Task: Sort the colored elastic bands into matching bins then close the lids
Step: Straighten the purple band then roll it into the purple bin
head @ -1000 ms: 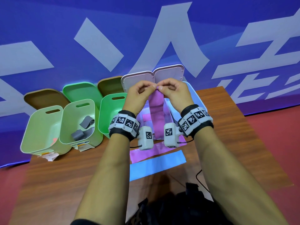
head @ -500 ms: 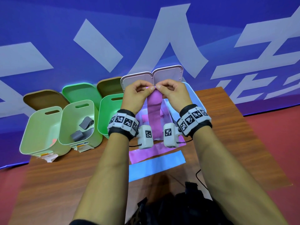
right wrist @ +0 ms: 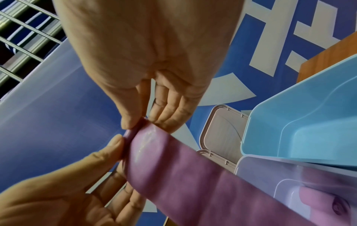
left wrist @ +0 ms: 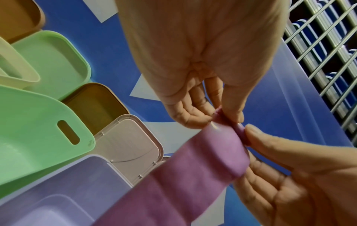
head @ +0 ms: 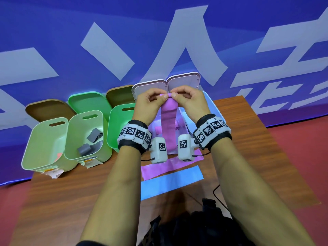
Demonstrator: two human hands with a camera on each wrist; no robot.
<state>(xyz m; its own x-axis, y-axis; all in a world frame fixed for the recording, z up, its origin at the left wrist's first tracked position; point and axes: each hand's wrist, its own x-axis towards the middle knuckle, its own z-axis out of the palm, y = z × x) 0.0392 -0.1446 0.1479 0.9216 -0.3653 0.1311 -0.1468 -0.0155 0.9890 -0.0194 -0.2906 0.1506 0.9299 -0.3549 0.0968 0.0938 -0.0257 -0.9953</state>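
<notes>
Above the lilac bin, both hands pinch the purple band's top edge.

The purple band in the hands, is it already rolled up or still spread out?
Mostly spread: only the top end of the purple band is rolled, pinched by the left hand and right hand; the rest hangs flat.
</notes>
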